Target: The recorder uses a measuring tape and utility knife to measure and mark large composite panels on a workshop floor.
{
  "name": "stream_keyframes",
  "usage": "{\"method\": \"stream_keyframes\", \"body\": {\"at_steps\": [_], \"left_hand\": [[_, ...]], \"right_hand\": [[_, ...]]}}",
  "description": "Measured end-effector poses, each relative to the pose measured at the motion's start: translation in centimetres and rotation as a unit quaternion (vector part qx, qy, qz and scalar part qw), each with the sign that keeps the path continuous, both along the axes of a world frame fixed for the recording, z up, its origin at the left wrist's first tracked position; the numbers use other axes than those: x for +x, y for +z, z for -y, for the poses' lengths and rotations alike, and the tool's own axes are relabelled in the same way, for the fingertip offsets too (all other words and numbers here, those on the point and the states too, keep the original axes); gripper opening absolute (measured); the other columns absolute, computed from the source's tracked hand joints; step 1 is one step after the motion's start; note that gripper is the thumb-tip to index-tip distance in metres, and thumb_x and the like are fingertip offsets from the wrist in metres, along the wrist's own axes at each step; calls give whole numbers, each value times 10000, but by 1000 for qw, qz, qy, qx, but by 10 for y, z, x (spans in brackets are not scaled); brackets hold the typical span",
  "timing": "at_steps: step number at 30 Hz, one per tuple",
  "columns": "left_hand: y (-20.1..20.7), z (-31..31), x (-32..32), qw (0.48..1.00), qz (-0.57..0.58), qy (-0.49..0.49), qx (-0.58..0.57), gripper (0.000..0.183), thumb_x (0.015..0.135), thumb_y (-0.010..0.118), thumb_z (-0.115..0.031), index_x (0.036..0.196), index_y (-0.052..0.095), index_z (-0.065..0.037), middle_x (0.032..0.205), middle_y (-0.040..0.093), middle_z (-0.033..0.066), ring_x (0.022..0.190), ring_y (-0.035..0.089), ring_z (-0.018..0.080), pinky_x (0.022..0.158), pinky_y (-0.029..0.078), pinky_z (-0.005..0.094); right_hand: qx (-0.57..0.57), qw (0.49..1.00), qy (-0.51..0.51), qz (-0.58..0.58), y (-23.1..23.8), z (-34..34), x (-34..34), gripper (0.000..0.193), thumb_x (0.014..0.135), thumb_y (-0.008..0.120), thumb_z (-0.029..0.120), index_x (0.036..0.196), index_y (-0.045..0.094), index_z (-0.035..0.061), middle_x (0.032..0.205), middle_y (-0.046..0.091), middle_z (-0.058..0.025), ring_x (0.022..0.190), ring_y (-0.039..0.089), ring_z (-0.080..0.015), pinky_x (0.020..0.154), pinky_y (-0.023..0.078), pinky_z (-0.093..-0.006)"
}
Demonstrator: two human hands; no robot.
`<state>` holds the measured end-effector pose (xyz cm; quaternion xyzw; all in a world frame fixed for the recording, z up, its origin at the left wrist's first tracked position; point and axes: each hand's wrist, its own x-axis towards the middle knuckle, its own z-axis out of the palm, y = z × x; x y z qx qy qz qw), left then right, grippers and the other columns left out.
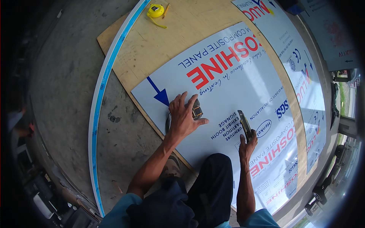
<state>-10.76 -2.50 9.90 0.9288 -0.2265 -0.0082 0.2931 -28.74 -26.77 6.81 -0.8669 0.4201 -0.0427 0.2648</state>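
Note:
My left hand [184, 116] lies over a dark tool with yellowish-brown markings [197, 111], its fingers and thumb spread around it. Most of that tool is hidden under the palm, so its kind does not show. To the right, my right hand [248, 146] grips a slim utility knife [245, 123] that points away from me. Both hands are above a white composite panel [232, 91] with red and blue print. At the left, a blue arrow is printed on this panel, beside my left fingertips.
Beneath the panel lies a plywood sheet [129, 64]. A yellow tape measure [155, 10] and a pencil [166, 11] rest on it at the far side. A long white-and-blue strip [99, 91] bends along the left. Another printed panel [292, 53] lies right. Grey concrete floor [68, 95] surrounds the left.

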Motion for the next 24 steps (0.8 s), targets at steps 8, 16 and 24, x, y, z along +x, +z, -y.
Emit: {"method": "stream_keyframes", "body": {"at_steps": [8,16,24], "left_hand": [[-42,7,-10,987,-156,18,32,917,604,810,-349,1355,356,-81,1133,473,192,993,482,328,877,427,475],[-8,-34,-79,735,-577,34,-356,943,640,733,-591,1287,398,8,1141,510,195,1125,491,284,904,414,386],[-8,-90,-132,420,-780,119,-449,754,804,424,-741,1111,515,-59,1123,546,127,808,624,124,587,539,246]], "right_hand": [[-173,981,73,-48,11,-30,13,555,723,730,106,1243,536,87,1354,357,-193,1252,317,-384,1042,297,-471],[516,848,121,2,55,-116,82,525,957,449,429,1101,606,-51,967,644,-158,959,590,-205,857,440,-304],[503,785,283,-226,48,-138,64,435,892,603,367,1055,631,-35,800,625,-75,663,528,-121,590,427,-260]]}}
